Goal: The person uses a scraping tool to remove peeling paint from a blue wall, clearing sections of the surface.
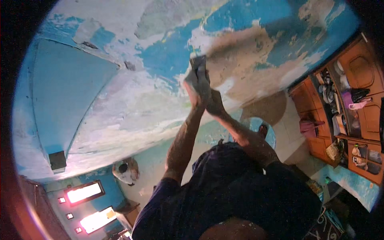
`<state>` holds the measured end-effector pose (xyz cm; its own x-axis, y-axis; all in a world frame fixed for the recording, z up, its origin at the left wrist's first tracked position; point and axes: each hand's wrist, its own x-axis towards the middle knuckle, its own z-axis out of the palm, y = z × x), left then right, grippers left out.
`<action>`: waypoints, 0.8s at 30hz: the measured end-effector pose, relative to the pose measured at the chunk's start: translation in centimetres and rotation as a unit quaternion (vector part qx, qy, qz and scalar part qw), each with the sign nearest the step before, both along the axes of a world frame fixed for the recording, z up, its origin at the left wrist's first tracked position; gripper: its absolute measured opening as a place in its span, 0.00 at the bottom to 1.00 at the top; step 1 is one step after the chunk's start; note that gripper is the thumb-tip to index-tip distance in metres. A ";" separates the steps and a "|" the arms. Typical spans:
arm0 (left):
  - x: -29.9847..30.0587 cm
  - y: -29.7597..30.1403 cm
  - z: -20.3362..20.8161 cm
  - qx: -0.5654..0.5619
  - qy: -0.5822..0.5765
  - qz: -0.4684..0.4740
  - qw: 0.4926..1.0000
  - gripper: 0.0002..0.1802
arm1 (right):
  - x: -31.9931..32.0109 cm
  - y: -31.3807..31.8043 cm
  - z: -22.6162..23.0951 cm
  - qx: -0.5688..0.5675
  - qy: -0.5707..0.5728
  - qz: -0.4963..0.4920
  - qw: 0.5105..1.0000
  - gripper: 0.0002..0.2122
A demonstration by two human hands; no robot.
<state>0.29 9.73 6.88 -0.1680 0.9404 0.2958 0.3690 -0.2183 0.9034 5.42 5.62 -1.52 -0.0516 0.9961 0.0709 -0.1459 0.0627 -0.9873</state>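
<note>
Both my arms reach up to a wall (152,92) of patchy blue, white and bare tan plaster. A flat scraper (198,62) stands with its blade against the wall, at the edge of a blue paint patch. My left hand (195,87) is closed around its handle, just below the blade. Close behind and to the right, my right hand (215,102) presses against the left one, fingers curled; it appears to grip the lower handle, which the hands mostly hide. Flaked, chipped paint surrounds the blade.
A round blue-and-white stool top (270,136) lies below, a foot on it. Wooden cabinets (310,98) with cluttered shelves stand at right. Another person (126,172) is low near the floor at left. A blue panel (68,92) with a dark box (58,161) adjoins the wall.
</note>
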 end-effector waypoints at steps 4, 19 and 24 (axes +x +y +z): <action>0.5 -1.9 -1.2 -0.071 0.005 0.045 0.996 0.15 | -0.8 -1.7 -2.0 0.096 -0.006 -0.094 0.991 0.13; 0.2 -1.6 -5.6 -0.052 -0.151 0.019 0.987 0.16 | 1.6 -1.4 -1.7 0.073 -0.126 -0.038 0.989 0.13; 1.5 -0.5 -3.9 -0.057 -0.215 -0.001 0.975 0.19 | 3.7 0.5 -3.2 0.113 -0.259 -0.015 0.959 0.17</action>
